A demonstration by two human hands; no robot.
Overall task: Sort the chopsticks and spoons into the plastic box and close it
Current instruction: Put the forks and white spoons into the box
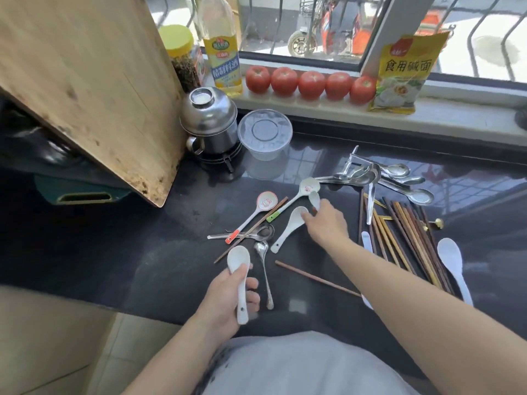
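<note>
1. Spoons and chopsticks are spread all over the dark counter (114,252), nothing sorted into a box yet as far as can be seen.
2. A white ceramic spoon (241,280) is gripped by its handle in the left hand (228,300), bowl pointing far. It looks parked there so more can be collected before a trip to the box.
3. The right hand (325,220) is stretched out over the middle of the pile, fingers curled onto a small white spoon (314,200), with the fingertips also touching the bowl of another white spoon (288,229) lying just beside it. Whether that second one is actually pinched can't be told.
4. Two printed spoons (266,202) with coloured handle tips are crossed over a stray chopstick (251,229), so those will probably need untangling.
5. Metal spoons (370,175) are heaped at the far right, and the chopstick bundle (407,238) is laid roughly parallel at the right, already half grouped.
6. A clear plastic tub (265,135) with its lid on sits far back beside a steel pot (209,121). It's probably the box, though that's a guess.
</note>
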